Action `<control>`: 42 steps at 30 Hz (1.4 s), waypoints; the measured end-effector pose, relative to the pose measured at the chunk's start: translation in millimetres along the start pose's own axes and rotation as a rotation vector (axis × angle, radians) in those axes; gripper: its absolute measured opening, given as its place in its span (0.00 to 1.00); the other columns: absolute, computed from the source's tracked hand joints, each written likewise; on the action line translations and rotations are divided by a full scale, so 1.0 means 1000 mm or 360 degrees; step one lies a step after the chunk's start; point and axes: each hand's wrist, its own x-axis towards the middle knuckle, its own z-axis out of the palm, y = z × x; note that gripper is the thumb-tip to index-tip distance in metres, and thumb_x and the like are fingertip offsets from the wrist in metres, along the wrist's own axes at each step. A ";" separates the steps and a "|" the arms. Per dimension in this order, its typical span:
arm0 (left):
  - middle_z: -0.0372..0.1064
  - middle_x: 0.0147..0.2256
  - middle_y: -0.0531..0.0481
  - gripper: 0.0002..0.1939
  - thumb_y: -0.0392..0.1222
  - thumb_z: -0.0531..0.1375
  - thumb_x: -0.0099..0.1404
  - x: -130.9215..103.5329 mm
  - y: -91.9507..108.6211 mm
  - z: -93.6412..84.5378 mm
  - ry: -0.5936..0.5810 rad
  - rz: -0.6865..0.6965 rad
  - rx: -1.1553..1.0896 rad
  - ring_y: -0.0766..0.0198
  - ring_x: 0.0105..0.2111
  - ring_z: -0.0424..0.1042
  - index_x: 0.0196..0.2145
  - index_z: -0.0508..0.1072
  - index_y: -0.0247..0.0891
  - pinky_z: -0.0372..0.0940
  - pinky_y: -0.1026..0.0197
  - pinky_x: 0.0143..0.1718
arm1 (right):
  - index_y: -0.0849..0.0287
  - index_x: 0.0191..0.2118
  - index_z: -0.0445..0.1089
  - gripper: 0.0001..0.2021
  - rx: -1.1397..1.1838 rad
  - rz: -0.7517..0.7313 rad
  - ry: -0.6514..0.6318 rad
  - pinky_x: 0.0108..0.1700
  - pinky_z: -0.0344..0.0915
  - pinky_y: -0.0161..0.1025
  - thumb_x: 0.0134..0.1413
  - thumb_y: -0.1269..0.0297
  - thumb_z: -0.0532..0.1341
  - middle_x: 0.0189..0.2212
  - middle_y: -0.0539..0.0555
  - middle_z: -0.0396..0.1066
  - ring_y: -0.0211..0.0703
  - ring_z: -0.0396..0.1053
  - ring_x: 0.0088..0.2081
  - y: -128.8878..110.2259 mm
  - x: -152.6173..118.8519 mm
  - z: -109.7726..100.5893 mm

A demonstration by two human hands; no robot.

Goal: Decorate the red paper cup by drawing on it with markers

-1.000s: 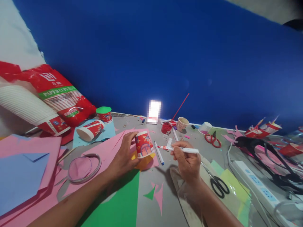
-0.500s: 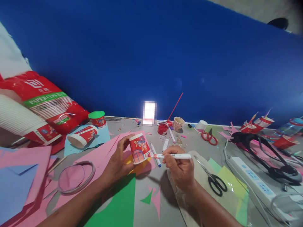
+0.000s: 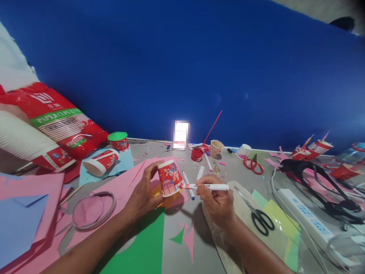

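My left hand (image 3: 146, 189) is closed round a red-and-white paper cup (image 3: 170, 173), held tilted above the table. Near the cup's lower end a blue-outlined, pink-filled shape is drawn on its side. In my right hand (image 3: 215, 199) a white marker (image 3: 213, 187) is gripped, its red tip at the cup's right side by the white band. Behind the hands lie a blue-tipped marker (image 3: 188, 185) and a white cap-like piece (image 3: 200, 173). Pink paper (image 3: 125, 186) and a green sheet (image 3: 142, 239) spread beneath my left arm.
Black-handled scissors (image 3: 262, 220) lie on a plastic bag at right, beside a power strip (image 3: 303, 211). Red-handled scissors (image 3: 253, 165) rest farther back. A red paint cup (image 3: 196, 154) holds a stick. At left are a paper-cup bag (image 3: 59, 118) and a green-topped cup (image 3: 118, 141).
The view has shifted slightly. Both hands keep their holds, and the marker's tip stays at the cup's side, with only a small change in its position.
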 end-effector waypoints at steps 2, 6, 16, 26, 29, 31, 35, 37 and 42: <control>0.62 0.68 0.37 0.42 0.46 0.71 0.62 0.000 0.001 -0.001 0.0001 0.0003 0.0016 0.46 0.67 0.66 0.67 0.56 0.46 0.62 0.38 0.69 | 0.55 0.34 0.75 0.07 0.0001 0.0008 -0.0007 0.28 0.67 0.32 0.66 0.69 0.62 0.26 0.48 0.75 0.36 0.71 0.24 -0.001 0.000 0.000; 0.64 0.67 0.38 0.42 0.46 0.72 0.61 0.000 0.003 -0.002 0.0009 -0.0038 0.0041 0.44 0.66 0.67 0.67 0.57 0.45 0.62 0.38 0.69 | 0.55 0.35 0.75 0.07 0.0047 0.0086 -0.0010 0.26 0.66 0.31 0.67 0.68 0.62 0.26 0.47 0.75 0.36 0.71 0.24 0.003 -0.004 0.000; 0.63 0.67 0.39 0.42 0.47 0.72 0.61 -0.001 0.001 -0.002 -0.0024 -0.0060 0.0026 0.44 0.67 0.66 0.67 0.56 0.47 0.61 0.37 0.69 | 0.56 0.34 0.75 0.09 0.0025 0.0083 -0.0034 0.26 0.67 0.33 0.67 0.65 0.62 0.26 0.50 0.75 0.38 0.71 0.23 -0.001 -0.002 0.001; 0.61 0.68 0.38 0.43 0.47 0.72 0.61 0.002 0.004 -0.001 -0.0010 -0.0069 -0.0162 0.44 0.70 0.62 0.67 0.56 0.47 0.56 0.35 0.72 | 0.55 0.45 0.75 0.06 0.0143 0.0127 0.0038 0.27 0.68 0.34 0.72 0.64 0.60 0.27 0.49 0.77 0.37 0.71 0.23 0.011 -0.006 -0.001; 0.62 0.67 0.38 0.44 0.52 0.75 0.57 0.002 0.004 -0.001 0.0020 -0.0151 -0.0292 0.42 0.70 0.62 0.64 0.59 0.47 0.56 0.35 0.71 | 0.55 0.46 0.75 0.05 -0.0055 0.0036 -0.0001 0.35 0.73 0.38 0.70 0.65 0.61 0.31 0.51 0.79 0.42 0.77 0.30 0.009 -0.001 0.000; 0.62 0.68 0.36 0.48 0.55 0.77 0.53 0.001 0.004 -0.001 0.0025 -0.0265 -0.0421 0.40 0.70 0.62 0.64 0.59 0.47 0.58 0.35 0.70 | 0.55 0.47 0.74 0.05 -0.0171 -0.0017 -0.0042 0.37 0.74 0.39 0.67 0.66 0.64 0.33 0.52 0.79 0.43 0.77 0.32 0.008 0.001 0.001; 0.59 0.70 0.33 0.55 0.59 0.79 0.48 -0.003 0.003 0.001 -0.0028 -0.0403 -0.0681 0.35 0.69 0.64 0.66 0.56 0.48 0.64 0.33 0.66 | 0.54 0.47 0.72 0.07 -0.0250 -0.0073 -0.0127 0.33 0.71 0.36 0.64 0.68 0.65 0.33 0.51 0.78 0.41 0.75 0.30 0.009 0.003 0.005; 0.60 0.69 0.32 0.57 0.60 0.79 0.48 -0.004 0.004 0.003 -0.0078 -0.0424 -0.0772 0.34 0.67 0.66 0.66 0.55 0.48 0.67 0.32 0.64 | 0.54 0.46 0.71 0.06 -0.0273 -0.0117 -0.0125 0.34 0.71 0.36 0.65 0.68 0.65 0.32 0.51 0.77 0.41 0.75 0.30 0.010 0.002 0.006; 0.60 0.69 0.32 0.55 0.58 0.78 0.51 -0.006 0.004 0.007 -0.0121 -0.0381 -0.0825 0.35 0.66 0.67 0.67 0.53 0.48 0.67 0.32 0.64 | 0.54 0.45 0.71 0.06 -0.0283 -0.0170 -0.0144 0.36 0.71 0.37 0.65 0.71 0.65 0.31 0.50 0.77 0.42 0.75 0.32 0.007 0.000 0.008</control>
